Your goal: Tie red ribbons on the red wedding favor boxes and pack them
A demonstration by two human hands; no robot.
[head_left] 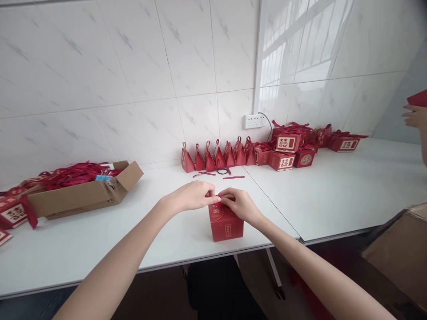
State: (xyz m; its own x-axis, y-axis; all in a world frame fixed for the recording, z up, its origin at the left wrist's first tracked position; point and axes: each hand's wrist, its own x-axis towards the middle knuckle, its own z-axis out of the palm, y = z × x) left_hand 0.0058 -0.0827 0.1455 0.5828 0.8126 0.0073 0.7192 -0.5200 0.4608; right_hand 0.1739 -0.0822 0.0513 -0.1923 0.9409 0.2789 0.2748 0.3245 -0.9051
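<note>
A small red gift box [226, 226] stands upright on the white table [100, 240] near its front edge. My left hand [191, 195] and my right hand [238, 203] meet over its top, fingers pinched on the box's top flaps or ribbon; my fingers hide exactly what they pinch. Both hands are closed on the top of the box.
A row of folded red boxes [218, 155] lines the wall, with finished red boxes [290, 149] to its right. Loose red ribbon strips [233, 177] lie behind my hands. An open cardboard carton [83, 193] of ribbons sits left. Another person's hand [415, 116] shows at far right.
</note>
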